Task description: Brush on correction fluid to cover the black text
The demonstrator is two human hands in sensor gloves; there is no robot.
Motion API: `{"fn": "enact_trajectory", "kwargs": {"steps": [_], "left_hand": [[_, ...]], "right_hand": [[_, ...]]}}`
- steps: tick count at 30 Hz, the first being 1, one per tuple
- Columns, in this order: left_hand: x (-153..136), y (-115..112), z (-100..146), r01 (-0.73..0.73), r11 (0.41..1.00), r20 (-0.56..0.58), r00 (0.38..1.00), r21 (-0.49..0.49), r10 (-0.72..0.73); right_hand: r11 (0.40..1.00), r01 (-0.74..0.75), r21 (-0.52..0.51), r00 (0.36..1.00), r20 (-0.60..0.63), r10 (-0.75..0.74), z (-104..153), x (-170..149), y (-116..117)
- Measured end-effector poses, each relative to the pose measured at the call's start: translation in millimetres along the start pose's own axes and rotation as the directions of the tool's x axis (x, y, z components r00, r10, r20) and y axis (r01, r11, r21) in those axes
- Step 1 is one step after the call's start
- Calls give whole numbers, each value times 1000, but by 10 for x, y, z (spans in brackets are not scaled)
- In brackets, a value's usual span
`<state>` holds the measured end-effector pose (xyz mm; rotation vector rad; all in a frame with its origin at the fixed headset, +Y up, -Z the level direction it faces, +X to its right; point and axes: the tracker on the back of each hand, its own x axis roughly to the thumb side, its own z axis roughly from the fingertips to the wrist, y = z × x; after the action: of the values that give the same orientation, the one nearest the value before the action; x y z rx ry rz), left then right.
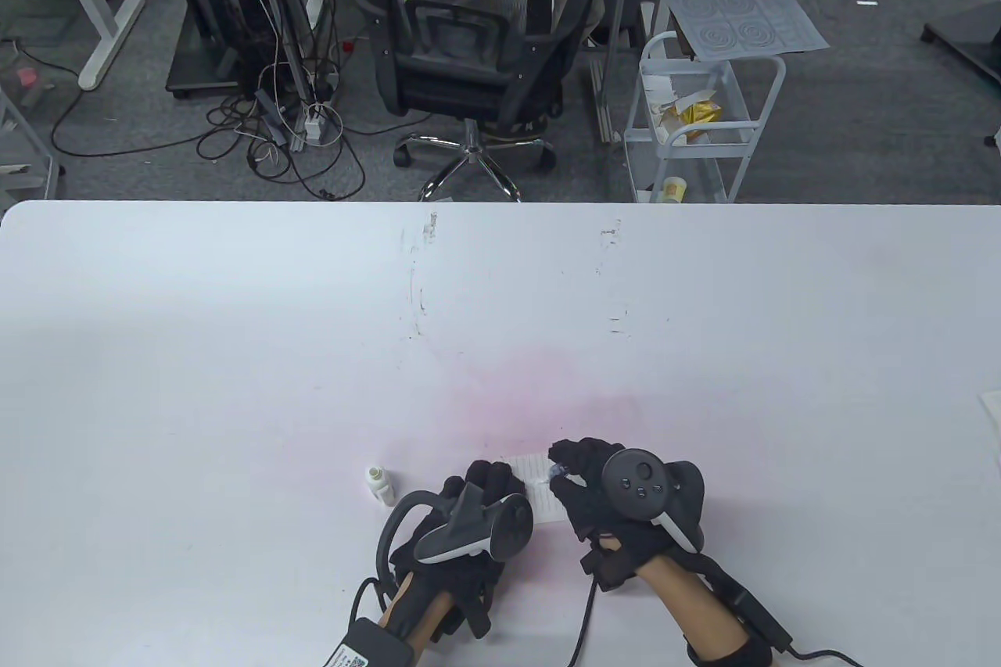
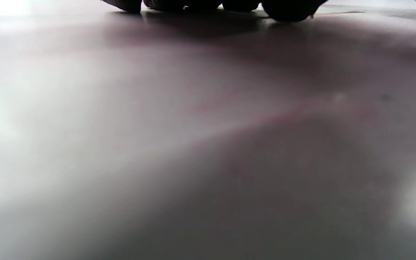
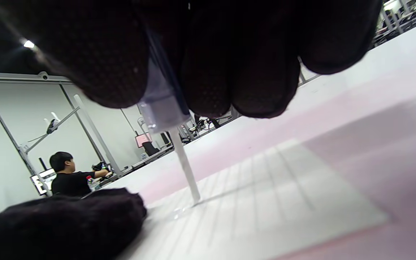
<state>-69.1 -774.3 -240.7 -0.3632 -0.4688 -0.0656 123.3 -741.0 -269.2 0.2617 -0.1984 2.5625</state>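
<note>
While my left hand (image 1: 477, 514) rests flat on the left edge of the lined paper (image 1: 539, 491), fingers spread and holding nothing, my right hand (image 1: 602, 495) pinches the brush applicator (image 3: 184, 162); its white tip touches the paper; the small correction fluid bottle (image 1: 381, 485) stands just left of my left hand.

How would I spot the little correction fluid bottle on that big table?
Start at the near edge of the white table, where the two gloved hands work over a lined paper. Just left of the left hand lies a small white bottle, the only loose item there, touched by neither hand.
</note>
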Motion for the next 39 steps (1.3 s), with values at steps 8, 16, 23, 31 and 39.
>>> {"fn": "enact_trajectory", "kwargs": {"steps": [8, 16, 23, 31, 39], "left_hand": [[-1, -6, 6, -1, 1000, -2, 1000, -6, 1], [-1, -7, 7, -1, 1000, -2, 1000, -6, 1], [-1, -7, 7, -1, 1000, -2, 1000, -7, 1], [-2, -13, 13, -2, 1000, -2, 1000, -9, 2], [-3, -16, 12, -2, 1000, -1, 1000, -12, 2]], "right_hand": [[1000, -1, -1, 1000, 7, 1, 6, -7, -13], [999, 38, -31, 999, 1, -38, 25, -24, -75], [1000, 27, -2, 1000, 6, -27, 10, -28, -12], [993, 85, -86, 996, 38, -82, 52, -11, -125], [975, 115, -189, 990, 105, -97, 148, -16, -288]]}}
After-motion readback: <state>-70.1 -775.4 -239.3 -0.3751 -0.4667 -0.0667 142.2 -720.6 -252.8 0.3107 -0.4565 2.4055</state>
